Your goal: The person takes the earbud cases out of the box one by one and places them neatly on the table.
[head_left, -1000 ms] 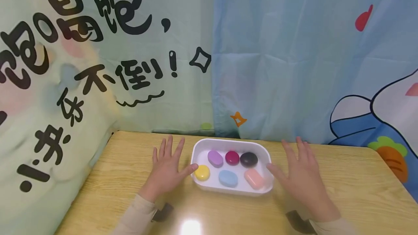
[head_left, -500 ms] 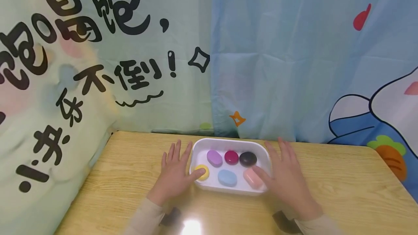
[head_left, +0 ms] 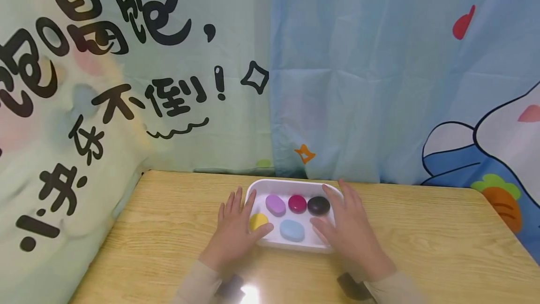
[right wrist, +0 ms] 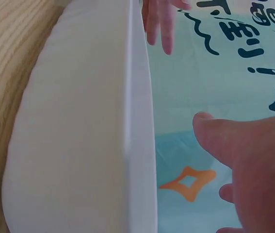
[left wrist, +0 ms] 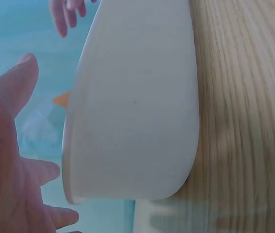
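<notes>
A white oblong tray (head_left: 291, 184) sits on the wooden table (head_left: 168, 219). It holds smooth oval pieces: purple (head_left: 275, 204), magenta (head_left: 297, 203), dark brown (head_left: 318, 205), blue (head_left: 292, 230) and yellow (head_left: 257, 221). My left hand (head_left: 238, 231) lies with straight fingers over the tray's left end, thumb at the yellow piece. My right hand (head_left: 346, 233) is spread over the tray's right end and hides what lies beneath it. The left wrist view shows the tray's outer wall (left wrist: 137, 107) beside my left hand (left wrist: 6, 160). The right wrist view shows the tray wall (right wrist: 79, 136) beside my right hand (right wrist: 253, 160).
Printed cloth hangs close behind the table: pale green with black characters (head_left: 126, 60) on the left, blue with a cartoon figure (head_left: 401, 69) on the right. Bare wooden tabletop (head_left: 443, 238) extends on both sides of the tray.
Both hands have slid inward from the tabletop onto the ends of the tray. The right hand now covers the pink piece, and the left thumb has reached the yellow piece.
</notes>
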Demonstrator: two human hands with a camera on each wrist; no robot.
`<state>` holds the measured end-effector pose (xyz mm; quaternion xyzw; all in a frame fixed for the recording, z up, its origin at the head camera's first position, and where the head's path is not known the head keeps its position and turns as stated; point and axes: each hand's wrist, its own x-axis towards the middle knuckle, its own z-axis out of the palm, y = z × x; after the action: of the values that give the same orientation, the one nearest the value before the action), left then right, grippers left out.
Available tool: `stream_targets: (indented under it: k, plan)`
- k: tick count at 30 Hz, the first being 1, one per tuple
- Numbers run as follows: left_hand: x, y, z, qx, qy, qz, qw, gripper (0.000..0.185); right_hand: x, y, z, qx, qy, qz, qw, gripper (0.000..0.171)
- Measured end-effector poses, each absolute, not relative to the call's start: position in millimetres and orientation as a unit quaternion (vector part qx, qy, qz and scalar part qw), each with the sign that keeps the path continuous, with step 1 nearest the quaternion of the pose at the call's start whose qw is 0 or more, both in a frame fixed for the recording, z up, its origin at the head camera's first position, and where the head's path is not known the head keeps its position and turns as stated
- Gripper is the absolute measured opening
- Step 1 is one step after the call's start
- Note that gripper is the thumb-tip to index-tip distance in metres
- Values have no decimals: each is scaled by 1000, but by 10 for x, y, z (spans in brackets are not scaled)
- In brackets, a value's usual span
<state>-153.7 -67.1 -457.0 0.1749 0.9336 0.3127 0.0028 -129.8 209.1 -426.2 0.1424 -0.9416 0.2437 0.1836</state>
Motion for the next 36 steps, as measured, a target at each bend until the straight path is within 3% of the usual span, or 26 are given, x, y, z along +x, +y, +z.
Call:
stream_targets:
  k: [8, 17, 26, 36]
  plan:
    - [-1527, -616, -4639, 170, 935, 311, 0, 90, -1370, 2006, -4320, 142, -946, 246, 157, 68]
    - [-1517, -575, -4697, 155, 936, 315, 4, 92, -1442, 1940, -4378, 191, -940, 225, 172, 60]
    - [-1508, -545, -4731, 147, 942, 300, 13, 96, -1496, 1918, -4431, 191, -944, 254, 84, 62]
    - [-1492, -525, -4754, 152, 943, 296, -6, 113, -1570, 1872, -4435, 177, -945, 273, -26, 59]
